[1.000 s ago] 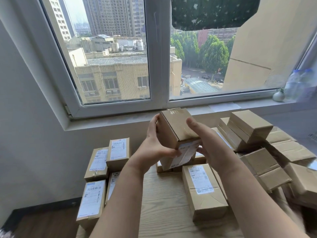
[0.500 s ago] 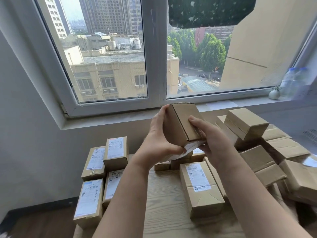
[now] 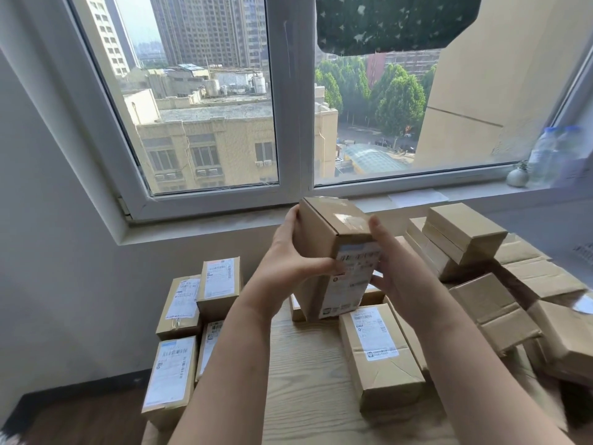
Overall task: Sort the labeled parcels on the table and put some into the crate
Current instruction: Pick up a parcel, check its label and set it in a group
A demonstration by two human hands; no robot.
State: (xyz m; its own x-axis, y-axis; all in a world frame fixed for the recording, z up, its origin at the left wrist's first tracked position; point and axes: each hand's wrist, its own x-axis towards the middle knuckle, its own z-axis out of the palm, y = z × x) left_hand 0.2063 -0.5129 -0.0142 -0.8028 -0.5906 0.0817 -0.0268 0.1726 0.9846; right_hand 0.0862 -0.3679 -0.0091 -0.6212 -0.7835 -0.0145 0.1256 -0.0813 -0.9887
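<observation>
Above the wooden table (image 3: 305,364), at twelve o'clock, the held parcel (image 3: 317,245) stands on end, its long axis near vertical and its shipping label (image 3: 353,284) facing the camera. The left hand (image 3: 288,261) grips its nine o'clock side and the right hand (image 3: 398,271) its three o'clock side. The label-up parcels (image 3: 170,370) lie at eight o'clock, nearer the left hand. No crate shows.

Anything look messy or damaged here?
Yes. The parcels on the right lie in a tumbled heap, tilted against each other, unlike the neater labelled stack on the left. The middle parcel has a creased, dented near end.
</observation>
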